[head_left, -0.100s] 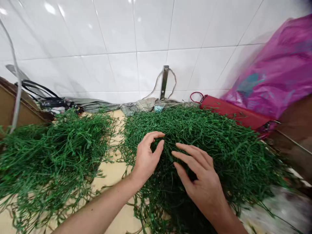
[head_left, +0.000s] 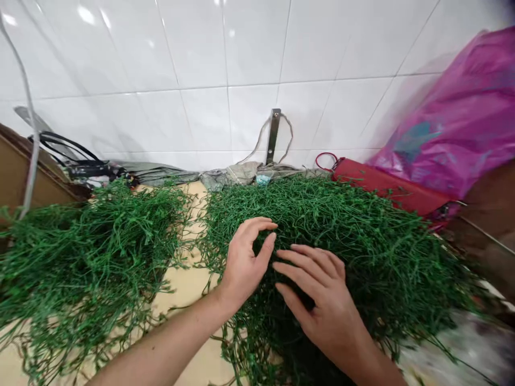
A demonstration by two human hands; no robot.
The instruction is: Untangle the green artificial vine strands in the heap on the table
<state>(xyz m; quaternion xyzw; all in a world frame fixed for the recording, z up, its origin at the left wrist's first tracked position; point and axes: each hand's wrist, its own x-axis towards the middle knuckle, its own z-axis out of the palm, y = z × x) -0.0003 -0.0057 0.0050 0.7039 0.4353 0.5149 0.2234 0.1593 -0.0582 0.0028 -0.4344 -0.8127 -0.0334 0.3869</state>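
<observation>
Right hand [head_left: 317, 297] nears my left hand [head_left: 244, 262], seemingly working greens [head_left: 341, 209] short of the table's [head_left: 187, 285] back edge; fingers cupped, unclosed; I'd pinch next.

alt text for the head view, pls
A person's left hand and right hand, fingers curved and apart, over a large pile of green stems. A second pile lies to the left on a pale yellow surface; behind are a white tiled wall, red pouch and pink plastic bag.

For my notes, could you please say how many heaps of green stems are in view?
2: the left heap at the picture's edge, and the right heap from centre rightward.
</observation>
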